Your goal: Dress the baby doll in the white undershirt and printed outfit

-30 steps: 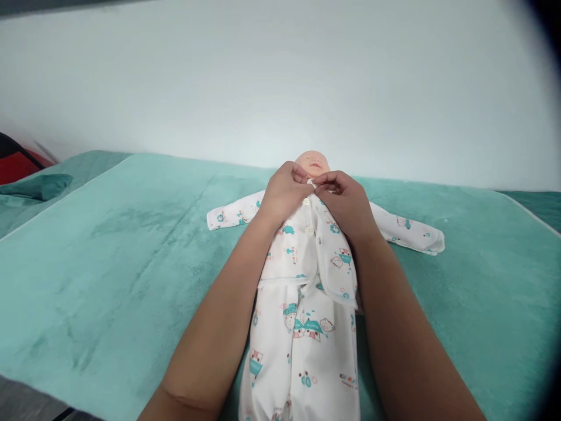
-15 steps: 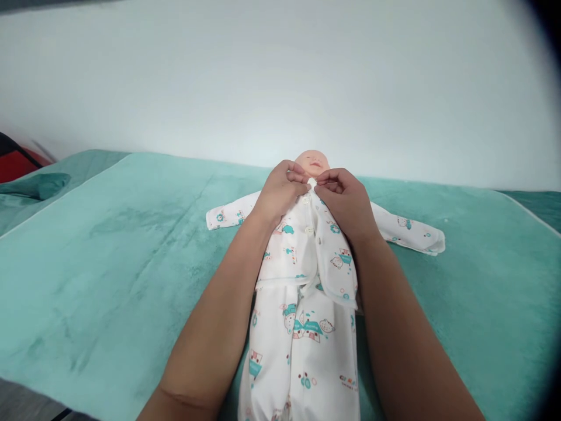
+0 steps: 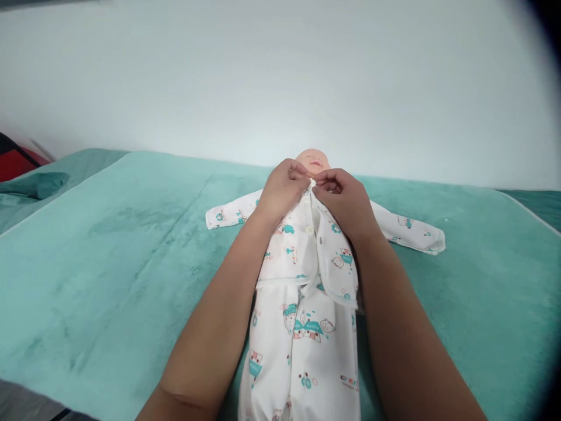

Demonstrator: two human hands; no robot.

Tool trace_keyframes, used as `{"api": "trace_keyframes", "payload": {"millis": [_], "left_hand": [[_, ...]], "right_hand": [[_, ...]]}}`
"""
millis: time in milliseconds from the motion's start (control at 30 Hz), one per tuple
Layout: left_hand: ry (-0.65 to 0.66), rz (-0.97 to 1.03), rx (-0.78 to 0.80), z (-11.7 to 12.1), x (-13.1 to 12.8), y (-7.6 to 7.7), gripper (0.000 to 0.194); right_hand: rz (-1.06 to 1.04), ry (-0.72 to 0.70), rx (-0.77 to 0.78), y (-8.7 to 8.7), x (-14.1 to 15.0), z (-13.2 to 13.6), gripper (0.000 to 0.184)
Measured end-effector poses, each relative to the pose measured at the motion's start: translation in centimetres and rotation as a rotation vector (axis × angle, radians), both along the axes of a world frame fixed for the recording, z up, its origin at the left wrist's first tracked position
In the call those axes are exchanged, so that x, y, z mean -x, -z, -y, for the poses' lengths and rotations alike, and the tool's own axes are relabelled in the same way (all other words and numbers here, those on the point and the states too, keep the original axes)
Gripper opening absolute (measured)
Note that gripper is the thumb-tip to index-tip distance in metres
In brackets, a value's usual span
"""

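A baby doll (image 3: 314, 159) lies on its back, dressed in a white printed jacket (image 3: 284, 257) and matching white pants (image 3: 324, 356). At the jacket's collar, just under the doll's chin, my left hand (image 3: 287, 186) pinches one front edge. Close against it, my right hand (image 3: 344, 196) pinches the opposite edge, the fingertips nearly meeting. A pale button (image 3: 310, 230) shows lower on the front, where the two flaps hang apart. My fingers cover whatever fastening is at the neck. Both jacket sleeves stretch out to the sides.
A green plush blanket (image 3: 109, 263) spreads beneath the doll. Behind it rises a white wall (image 3: 263, 76). A red and black object (image 3: 15, 161) stands at the far left, and grey floor (image 3: 26, 403) shows at the lower left corner.
My left fingertips have shifted slightly right over the collar, closer to my right hand. The doll and its clothes stay in place.
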State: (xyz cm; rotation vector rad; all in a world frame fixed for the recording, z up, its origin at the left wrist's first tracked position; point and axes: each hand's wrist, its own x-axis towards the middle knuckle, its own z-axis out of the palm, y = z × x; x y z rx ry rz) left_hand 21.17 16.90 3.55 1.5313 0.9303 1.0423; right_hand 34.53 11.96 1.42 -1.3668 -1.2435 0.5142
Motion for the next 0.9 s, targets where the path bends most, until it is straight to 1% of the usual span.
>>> {"api": "trace_keyframes", "payload": {"millis": [100, 267, 400, 533, 667, 900], "left_hand": [[-0.033, 0.025, 0.048, -0.2, -0.1, 0.1, 0.020], [-0.027, 0.115, 0.141, -0.2, -0.1, 0.1, 0.024], [-0.068, 0.133, 0.187, 0.2, -0.1, -0.3, 0.027], [-0.107, 0.135, 0.218, 0.4, -0.1, -0.8, 0.028], [-0.151, 0.116, 0.228, 0.6, -0.3, -1.1, 0.027], [-0.148, 0.115, 0.225, 0.3, -0.5, -0.6, 0.029]], "right_hand": [[0.020, -0.011, 0.001, 0.0, 0.0, 0.0, 0.021], [0.031, -0.012, -0.002, -0.2, 0.1, 0.0, 0.023], [0.011, 0.011, -0.012, -0.3, 0.4, -0.1, 0.020], [0.002, 0.061, -0.023, -0.3, 0.5, 0.0, 0.016], [0.040, 0.058, -0.057, -0.1, 0.5, 0.0, 0.014], [0.119, 0.029, -0.116, 0.1, 0.3, 0.1, 0.009]]}}
